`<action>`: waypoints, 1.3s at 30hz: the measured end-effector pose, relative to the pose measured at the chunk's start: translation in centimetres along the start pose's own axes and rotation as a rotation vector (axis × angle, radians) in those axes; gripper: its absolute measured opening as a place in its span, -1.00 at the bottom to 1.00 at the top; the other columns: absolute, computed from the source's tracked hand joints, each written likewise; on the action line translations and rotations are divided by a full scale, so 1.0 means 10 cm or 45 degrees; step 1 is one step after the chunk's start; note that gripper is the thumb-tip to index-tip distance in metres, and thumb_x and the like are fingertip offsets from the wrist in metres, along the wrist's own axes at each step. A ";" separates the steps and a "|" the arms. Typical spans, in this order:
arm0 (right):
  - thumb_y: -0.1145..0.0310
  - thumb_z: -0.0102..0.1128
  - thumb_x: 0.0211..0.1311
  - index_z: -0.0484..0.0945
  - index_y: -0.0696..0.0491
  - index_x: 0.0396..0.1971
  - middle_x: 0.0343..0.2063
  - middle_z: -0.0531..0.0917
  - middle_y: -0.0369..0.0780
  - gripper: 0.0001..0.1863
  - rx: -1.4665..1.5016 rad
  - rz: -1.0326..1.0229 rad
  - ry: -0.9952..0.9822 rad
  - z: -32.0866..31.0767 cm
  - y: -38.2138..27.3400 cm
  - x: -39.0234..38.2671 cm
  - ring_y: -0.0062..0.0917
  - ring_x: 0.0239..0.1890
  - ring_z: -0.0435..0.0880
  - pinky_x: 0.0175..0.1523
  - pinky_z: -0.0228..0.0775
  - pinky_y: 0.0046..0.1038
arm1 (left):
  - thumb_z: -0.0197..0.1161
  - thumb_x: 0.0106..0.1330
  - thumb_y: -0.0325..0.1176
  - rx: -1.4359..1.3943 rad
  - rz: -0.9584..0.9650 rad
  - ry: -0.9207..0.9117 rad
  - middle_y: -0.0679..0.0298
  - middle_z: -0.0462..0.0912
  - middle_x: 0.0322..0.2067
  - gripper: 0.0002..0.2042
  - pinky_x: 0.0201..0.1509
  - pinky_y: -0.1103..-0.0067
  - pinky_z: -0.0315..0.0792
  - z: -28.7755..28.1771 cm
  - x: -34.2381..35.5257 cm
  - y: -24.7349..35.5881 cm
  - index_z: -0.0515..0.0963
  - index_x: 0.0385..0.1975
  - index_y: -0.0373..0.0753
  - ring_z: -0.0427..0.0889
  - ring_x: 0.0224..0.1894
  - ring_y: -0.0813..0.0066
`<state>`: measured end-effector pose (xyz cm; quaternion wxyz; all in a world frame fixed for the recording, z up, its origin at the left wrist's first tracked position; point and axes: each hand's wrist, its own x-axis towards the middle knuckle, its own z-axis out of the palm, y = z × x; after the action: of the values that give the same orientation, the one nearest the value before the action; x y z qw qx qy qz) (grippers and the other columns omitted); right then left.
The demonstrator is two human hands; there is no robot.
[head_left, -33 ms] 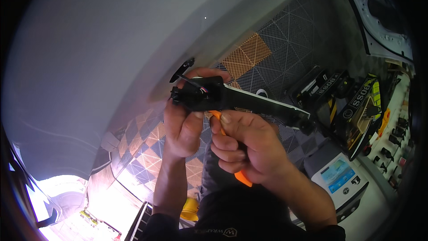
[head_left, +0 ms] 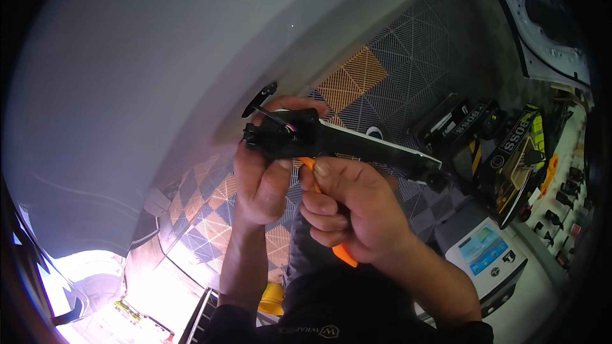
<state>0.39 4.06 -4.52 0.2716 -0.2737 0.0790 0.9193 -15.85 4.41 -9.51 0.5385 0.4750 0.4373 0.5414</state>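
My left hand [head_left: 264,185] is wrapped round the near end of a car door handle [head_left: 376,153], with fingers behind it and the thumb in front. The handle's black inner side shows, edged in white, and it slants down to the right. Thin coloured wires [head_left: 291,128] show in its open end, and a black bracket [head_left: 260,99] sticks out there. In my right hand [head_left: 360,207] is an orange pry tool [head_left: 345,255]. Its tip meets the handle's lower edge beside my left thumb; how deep it goes in is hidden.
A large grey car body panel [head_left: 140,89] fills the left. Patterned floor tiles [head_left: 408,44] lie below. To the right are black tool bags [head_left: 468,121], a machine with a lit screen [head_left: 483,248] and a pale rack of tools [head_left: 564,197]. A yellow container [head_left: 272,299] stands near my legs.
My right hand and the orange pry tool have shifted very slightly to the left. The left hand and the door handle look almost the same.
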 end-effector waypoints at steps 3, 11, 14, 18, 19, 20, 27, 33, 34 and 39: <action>0.21 -0.05 0.61 0.49 0.08 -0.22 -0.58 0.38 -0.39 -0.74 -0.095 -0.117 0.108 0.12 0.08 -0.02 -0.79 -0.67 0.15 -0.62 -0.02 -0.66 | 0.06 0.29 -0.29 0.026 -0.044 0.005 -0.06 0.56 0.13 -0.51 0.25 0.38 0.44 -0.01 0.01 0.02 0.41 0.15 -0.49 0.59 0.14 0.21; 0.24 -0.07 0.63 0.48 0.10 -0.23 -0.57 0.43 -0.38 -0.74 -0.144 -0.277 0.374 0.41 0.29 0.04 -0.78 -0.66 0.22 -0.59 0.03 -0.66 | 0.06 0.35 -0.21 -0.010 -0.017 0.121 -0.14 0.54 0.19 -0.47 0.34 0.34 0.37 0.05 0.02 0.00 0.40 0.19 -0.51 0.54 0.24 0.12; 0.25 -0.06 0.63 0.48 0.10 -0.22 -0.57 0.44 -0.38 -0.74 -0.208 -0.409 0.313 0.48 0.36 0.13 -0.78 -0.65 0.24 -0.58 0.07 -0.66 | -0.02 0.40 -0.23 -0.051 -0.002 0.118 -0.21 0.53 0.18 -0.50 0.33 0.32 0.38 0.04 0.03 0.00 0.41 0.17 -0.55 0.54 0.24 0.08; 0.27 -0.06 0.63 0.48 0.11 -0.22 -0.57 0.44 -0.37 -0.75 -0.195 -0.446 0.340 0.48 0.37 0.16 -0.77 -0.64 0.28 -0.56 0.12 -0.66 | -0.09 0.44 -0.26 -0.045 0.039 0.072 -0.22 0.51 0.18 -0.53 0.30 0.34 0.41 0.00 0.05 0.03 0.46 0.09 -0.59 0.56 0.20 0.09; 0.27 -0.07 0.63 0.48 0.12 -0.22 -0.57 0.45 -0.37 -0.75 -0.216 -0.434 0.327 0.46 0.35 0.15 -0.77 -0.64 0.29 -0.56 0.13 -0.66 | -0.10 0.44 -0.26 -0.081 0.024 0.090 -0.21 0.51 0.18 -0.53 0.29 0.35 0.42 0.01 0.05 0.03 0.48 0.07 -0.60 0.57 0.18 0.10; 0.27 -0.07 0.63 0.49 0.12 -0.22 -0.57 0.45 -0.36 -0.75 -0.236 -0.420 0.315 0.43 0.33 0.12 -0.77 -0.64 0.30 -0.55 0.14 -0.66 | -0.08 0.43 -0.28 -0.105 0.016 0.096 -0.19 0.52 0.18 -0.55 0.28 0.37 0.42 0.02 0.05 0.04 0.48 0.07 -0.59 0.58 0.17 0.11; 0.31 -0.06 0.63 0.52 0.17 -0.20 -0.63 0.43 -0.38 -0.74 -0.273 -0.404 0.327 0.25 0.23 -0.08 -0.81 -0.69 0.26 -0.60 0.08 -0.67 | 0.07 0.32 -0.39 -0.035 -0.074 0.101 -0.07 0.56 0.14 -0.56 0.26 0.41 0.42 0.06 0.01 0.09 0.44 0.14 -0.53 0.58 0.14 0.22; 0.31 -0.03 0.62 0.53 0.17 -0.23 -0.65 0.42 -0.39 -0.74 -0.253 -0.334 0.276 0.17 0.16 -0.06 -0.81 -0.70 0.24 -0.61 0.07 -0.67 | 0.13 0.27 -0.33 0.018 -0.015 0.149 -0.01 0.61 0.05 -0.52 0.20 0.45 0.45 0.10 0.00 0.08 0.44 0.12 -0.53 0.60 0.09 0.30; 0.31 -0.02 0.61 0.53 0.17 -0.23 -0.65 0.42 -0.39 -0.75 -0.251 -0.325 0.274 0.17 0.17 -0.06 -0.81 -0.70 0.24 -0.61 0.07 -0.67 | 0.13 0.27 -0.32 0.037 -0.004 0.151 0.00 0.62 0.03 -0.52 0.19 0.46 0.46 0.11 -0.01 0.08 0.44 0.12 -0.53 0.61 0.07 0.31; 0.33 0.00 0.60 0.53 0.17 -0.25 -0.64 0.44 -0.38 -0.76 -0.263 -0.269 0.227 0.16 0.16 -0.09 -0.82 -0.67 0.26 -0.58 0.09 -0.68 | 0.10 0.19 -0.38 -0.143 -0.051 0.253 -0.13 0.63 0.01 -0.52 0.14 0.44 0.51 0.16 -0.03 0.10 0.43 0.09 -0.57 0.65 0.04 0.20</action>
<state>-0.59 2.74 -2.75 0.3291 -0.3874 -0.0214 0.8609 -14.49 3.97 -8.28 0.5290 0.3794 0.4669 0.5986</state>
